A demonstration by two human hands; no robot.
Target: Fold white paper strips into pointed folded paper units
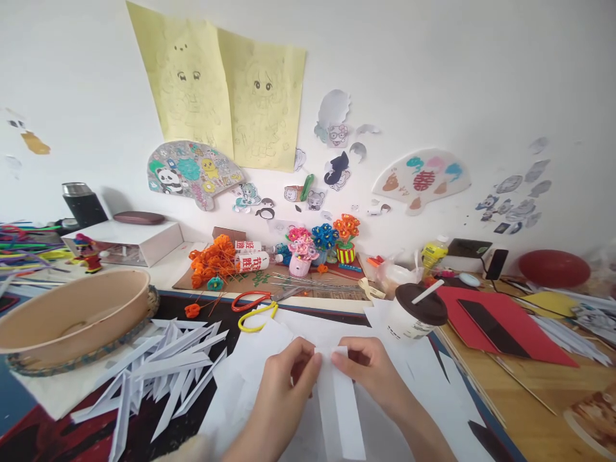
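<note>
A white paper strip (339, 404) with a lengthwise crease runs toward me between my hands. My left hand (294, 378) pinches its far left corner between thumb and fingers. At the far right corner, my right hand (366, 367) grips the same strip, thumb on top. Beneath both hands lie loose white paper sheets (250, 391). To the left is a pile of folded white paper strips (168, 366). Scissors (260, 307) with one red and one yellow handle rest beyond my left hand.
A lidded cup with a straw (414, 311) stands just beyond my right hand. A large beige bowl (77, 308) sits at left. Pipe-cleaner flowers (216, 260) and small flower pots (301, 264) line the back. Red card (505, 327) lies at right.
</note>
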